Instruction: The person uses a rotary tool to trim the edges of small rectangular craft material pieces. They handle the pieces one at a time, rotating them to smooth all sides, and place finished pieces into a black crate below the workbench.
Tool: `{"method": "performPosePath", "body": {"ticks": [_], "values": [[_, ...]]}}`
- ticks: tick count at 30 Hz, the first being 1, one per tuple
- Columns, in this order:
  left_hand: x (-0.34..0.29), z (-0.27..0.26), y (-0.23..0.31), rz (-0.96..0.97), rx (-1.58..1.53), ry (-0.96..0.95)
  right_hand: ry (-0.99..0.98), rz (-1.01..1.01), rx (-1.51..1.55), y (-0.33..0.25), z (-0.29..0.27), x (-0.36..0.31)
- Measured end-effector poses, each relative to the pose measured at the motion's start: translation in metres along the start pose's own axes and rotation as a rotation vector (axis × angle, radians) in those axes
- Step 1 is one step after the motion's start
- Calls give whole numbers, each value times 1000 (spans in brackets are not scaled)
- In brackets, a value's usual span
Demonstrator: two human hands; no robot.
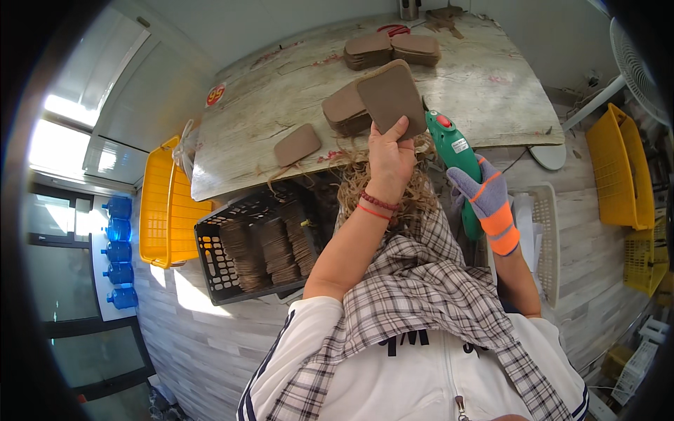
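The bare left hand (392, 160) holds a flat brown rectangular pad with rounded corners (388, 97) above the near part of the pale, wood-grained table (256, 105). Its fingers pinch the pad at the near end: the thumb lies on the upper face, and the others are mostly hidden, at the edge or beneath. The pad reaches forward from the fingers, its long axis running away from the body with the far end leaning a little left.

The right hand (483, 195), in a grey glove with orange bands, has its fingers wrapped round the handle of a long green handheld tool with a red button (451, 140). The tool leans much the same way, so the two long axes run nearly side by side. Its head sits at the pad's right edge, close to the near right corner; whether they touch, I cannot tell. That narrow meeting place looks like the relation that matters. The left hand is nearer the pad, gripping it, while the right lies lower and to the right, a tool's reach off.

A stack of similar brown pads (342, 111) stands left of the held one, partly behind it.
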State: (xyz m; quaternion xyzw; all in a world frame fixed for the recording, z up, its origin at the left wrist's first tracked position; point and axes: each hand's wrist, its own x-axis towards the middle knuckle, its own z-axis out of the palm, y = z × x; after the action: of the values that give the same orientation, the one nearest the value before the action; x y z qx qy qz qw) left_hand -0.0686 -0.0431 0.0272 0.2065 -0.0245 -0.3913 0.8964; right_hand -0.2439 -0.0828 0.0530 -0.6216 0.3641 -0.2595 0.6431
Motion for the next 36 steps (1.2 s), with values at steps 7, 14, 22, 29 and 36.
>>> {"method": "performPosePath", "body": {"ticks": [7,14,22,29,36], "values": [[-14,-12,-6,-36,145,-53,1,26,-27,-20,-5,7],[-19,-32,17,-39,364,-115,-89,50,-88,-31,-18,3],[-8,-50,81,-167,821,-240,-285,124,-212,-29,-39,-6],[-14,-56,95,-376,917,-282,-307,97,-238,-20,-27,-8],[-21,-59,99,-471,972,-263,-337,106,-217,-20,-14,1]]}}
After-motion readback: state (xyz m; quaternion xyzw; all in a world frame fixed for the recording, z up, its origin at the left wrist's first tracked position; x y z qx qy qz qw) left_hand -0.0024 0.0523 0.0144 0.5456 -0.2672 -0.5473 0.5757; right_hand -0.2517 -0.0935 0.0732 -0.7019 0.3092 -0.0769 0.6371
